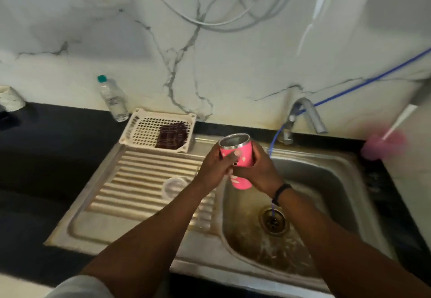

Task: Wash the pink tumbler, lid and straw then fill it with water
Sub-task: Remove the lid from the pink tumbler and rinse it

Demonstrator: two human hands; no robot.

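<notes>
A clear plastic bottle (pixel 113 99) with a teal cap is seen at the upper left on the black counter (pixel 53 148), just beside a white perforated basket (pixel 142 127) in which a dark brown cloth (pixel 172 135) is laid. A blue tube (pixel 363 83) is run across the marble wall (pixel 140 41) at the upper right.

Pink tumbler (pixel 238 155) mid-body hidden by left hand (pixel 215 165) + right hand (pixel 258 169). Pink object (pixel 384 144) at 3 o'clock: blurred, can't ID. Clear lid (pixel 173 187) on drainboard (pixel 130 193) faint. White bundle (pixel 9 98) at 9 o'clock cut by edge.
</notes>
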